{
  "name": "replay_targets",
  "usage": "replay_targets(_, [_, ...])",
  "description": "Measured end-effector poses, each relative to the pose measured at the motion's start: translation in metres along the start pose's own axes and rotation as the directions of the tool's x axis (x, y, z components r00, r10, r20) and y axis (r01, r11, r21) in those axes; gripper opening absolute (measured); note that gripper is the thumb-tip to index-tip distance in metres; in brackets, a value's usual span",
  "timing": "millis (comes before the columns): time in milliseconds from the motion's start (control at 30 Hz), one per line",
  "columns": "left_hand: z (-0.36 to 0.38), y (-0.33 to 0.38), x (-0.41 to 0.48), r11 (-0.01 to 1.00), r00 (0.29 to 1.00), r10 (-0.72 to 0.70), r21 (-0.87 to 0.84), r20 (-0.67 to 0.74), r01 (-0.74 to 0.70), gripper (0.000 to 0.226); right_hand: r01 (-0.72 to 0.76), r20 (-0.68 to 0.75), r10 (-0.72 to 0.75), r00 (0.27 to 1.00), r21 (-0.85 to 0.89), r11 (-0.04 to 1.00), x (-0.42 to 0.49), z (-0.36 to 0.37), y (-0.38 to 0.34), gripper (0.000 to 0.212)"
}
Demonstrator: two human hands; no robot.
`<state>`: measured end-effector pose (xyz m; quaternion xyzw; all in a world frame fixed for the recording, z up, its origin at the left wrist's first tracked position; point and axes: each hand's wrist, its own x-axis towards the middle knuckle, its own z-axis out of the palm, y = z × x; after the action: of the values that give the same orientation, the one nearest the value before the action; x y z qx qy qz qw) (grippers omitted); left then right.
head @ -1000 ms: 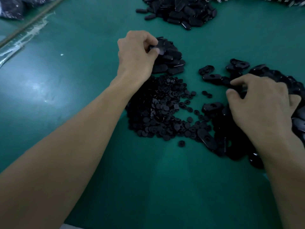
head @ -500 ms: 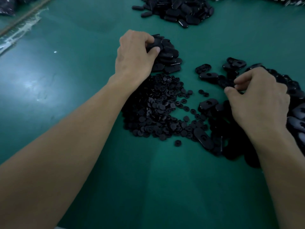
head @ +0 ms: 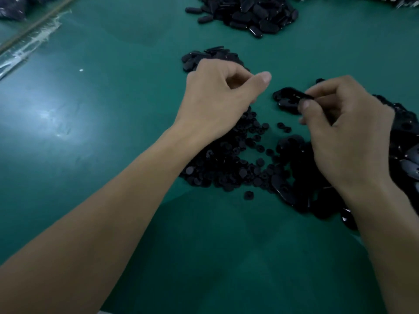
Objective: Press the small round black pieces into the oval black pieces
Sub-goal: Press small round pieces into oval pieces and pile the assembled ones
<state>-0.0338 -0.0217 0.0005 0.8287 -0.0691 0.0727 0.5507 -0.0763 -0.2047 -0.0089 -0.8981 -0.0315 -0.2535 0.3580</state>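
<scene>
One oval black piece [head: 292, 92] is pinched at its right end by the right hand [head: 349, 132], lifted off the bench [head: 113, 132], long axis running left toward the left hand [head: 217, 98] just beside it. Left hand is curled, contents can't tell. It is the nearer of the hands to the small round black pieces [head: 226, 164].

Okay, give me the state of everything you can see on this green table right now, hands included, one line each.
Left hand: fingers curled, nothing seen in it.
Right hand: pinches one oval piece.
Oval piece: held tilted, off the heaps.
Small round pieces: loose heap.
Near oval stack: resting beyond the curled fingers.
Right oval heap: loose, jumbled.
Far oval pile: heaped, untouched.
</scene>
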Motion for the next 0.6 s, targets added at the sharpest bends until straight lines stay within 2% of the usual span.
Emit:
replay_targets(100, [0.0025, 0.0009, -0.0072, 0.996, 0.996, -0.05, -0.068, 0.079, 0.055, 0.027, 0.089, 0.009, -0.09, 0.996, 0.082, 0.993, -0.0023, 0.0043, -0.0024, 0.007])
replay_targets(200, [-0.0004, 0.004, -0.0089, 0.993, 0.997, 0.007, -0.118, 0.072, 0.001, 0.02, 0.181, -0.017, -0.18, 0.984, 0.123, 0.976, -0.0037, 0.005, -0.0021, 0.005])
replay_targets(300, [-0.0057, 0.0062, -0.0085, 0.98, 0.996, 0.039, -0.197, 0.076, -0.023, 0.011, 0.21, -0.068, -0.2, 0.977, 0.189, 0.959, -0.005, 0.0045, -0.0029, 0.007])
replay_targets(467, [-0.0039, 0.007, -0.011, 0.922, 0.992, -0.018, -0.382, 0.124, 0.064, 0.005, 0.131, 0.008, -0.141, 0.99, 0.328, 0.936, -0.0059, 0.0055, -0.0064, 0.021])
replay_targets(600, [-0.0059, 0.0055, -0.0096, 0.895, 0.996, -0.015, -0.443, 0.091, 0.054, 0.007, 0.041, 0.089, -0.09, 0.992, 0.446, 0.894, -0.0065, 0.0059, -0.0112, 0.025])
